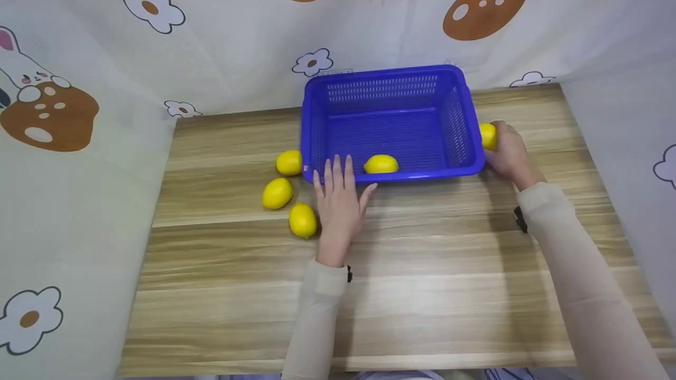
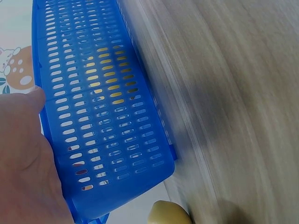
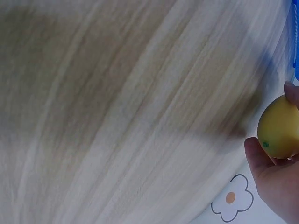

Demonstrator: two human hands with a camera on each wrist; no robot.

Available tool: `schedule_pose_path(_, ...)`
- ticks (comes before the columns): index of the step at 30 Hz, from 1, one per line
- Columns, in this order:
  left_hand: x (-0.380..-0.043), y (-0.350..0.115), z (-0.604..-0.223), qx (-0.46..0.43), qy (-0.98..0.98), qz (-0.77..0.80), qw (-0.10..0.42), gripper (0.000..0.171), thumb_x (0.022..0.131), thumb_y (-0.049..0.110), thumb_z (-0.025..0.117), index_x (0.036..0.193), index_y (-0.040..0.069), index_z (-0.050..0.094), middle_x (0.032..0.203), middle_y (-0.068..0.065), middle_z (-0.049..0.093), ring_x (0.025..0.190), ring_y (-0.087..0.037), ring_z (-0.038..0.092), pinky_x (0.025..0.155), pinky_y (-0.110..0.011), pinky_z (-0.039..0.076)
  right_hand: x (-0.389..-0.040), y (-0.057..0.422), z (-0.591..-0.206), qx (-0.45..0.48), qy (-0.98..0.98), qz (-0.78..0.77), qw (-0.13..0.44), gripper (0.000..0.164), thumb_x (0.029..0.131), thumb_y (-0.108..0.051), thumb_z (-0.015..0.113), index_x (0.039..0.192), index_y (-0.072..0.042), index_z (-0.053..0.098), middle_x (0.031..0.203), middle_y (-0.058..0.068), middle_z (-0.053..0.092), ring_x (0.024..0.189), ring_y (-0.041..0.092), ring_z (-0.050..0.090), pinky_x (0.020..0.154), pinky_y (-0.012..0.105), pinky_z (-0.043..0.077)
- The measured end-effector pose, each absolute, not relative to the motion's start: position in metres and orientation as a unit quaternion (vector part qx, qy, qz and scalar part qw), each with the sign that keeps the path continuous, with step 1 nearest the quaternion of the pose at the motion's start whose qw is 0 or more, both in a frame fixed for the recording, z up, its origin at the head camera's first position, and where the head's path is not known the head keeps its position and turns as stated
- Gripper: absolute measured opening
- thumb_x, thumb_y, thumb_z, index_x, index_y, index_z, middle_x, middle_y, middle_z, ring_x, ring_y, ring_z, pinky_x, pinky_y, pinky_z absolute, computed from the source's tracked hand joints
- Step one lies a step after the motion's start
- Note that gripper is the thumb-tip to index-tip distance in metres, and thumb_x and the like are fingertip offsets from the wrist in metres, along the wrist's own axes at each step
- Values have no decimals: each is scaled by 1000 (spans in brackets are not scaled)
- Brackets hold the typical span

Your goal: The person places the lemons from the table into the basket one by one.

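Wooden tabletop (image 1: 211, 295): right hand (image 1: 509, 153) has its grip round a lemon (image 1: 488, 136); left hand (image 1: 339, 206), fingers straight, touches the blue basket (image 1: 422, 176).

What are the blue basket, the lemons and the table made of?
The blue basket looks like slightly shiny plastic: even colour, neat rows of slots. The lemons look smooth and a bit glossy; they might be real fruit or plastic copies, I can't tell. The table has streaky grain and a soft shine, so maybe wood, or just a wood-look covering.
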State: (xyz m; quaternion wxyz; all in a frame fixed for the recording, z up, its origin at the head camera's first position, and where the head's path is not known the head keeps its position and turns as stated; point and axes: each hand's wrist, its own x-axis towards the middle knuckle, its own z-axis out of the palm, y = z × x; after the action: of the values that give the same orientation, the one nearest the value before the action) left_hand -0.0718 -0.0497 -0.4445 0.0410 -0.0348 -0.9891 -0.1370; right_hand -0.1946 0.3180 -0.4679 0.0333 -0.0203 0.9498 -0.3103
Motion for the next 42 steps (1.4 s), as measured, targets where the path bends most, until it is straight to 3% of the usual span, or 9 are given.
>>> schedule_pose_path(21,-72,-50,-446,-34,-990,-132,46,80,108,62,41,167,9,29,172,-18,29,161,-35,24,132,-55,9,-194,326,-455,-7,948,-316,41,70,96,-11,69,148,17,34,140,45,45,124,56,46,108,67,37)
schedule_pose_path(42,-72,-50,-444,-36,-990,-132,31,83,107,63,40,168,9,26,173,-18,26,162,-34,21,133,-55,8,-188,330,-424,0,948,-315,40,75,100,-22,69,152,16,30,139,43,44,124,56,43,107,68,36)
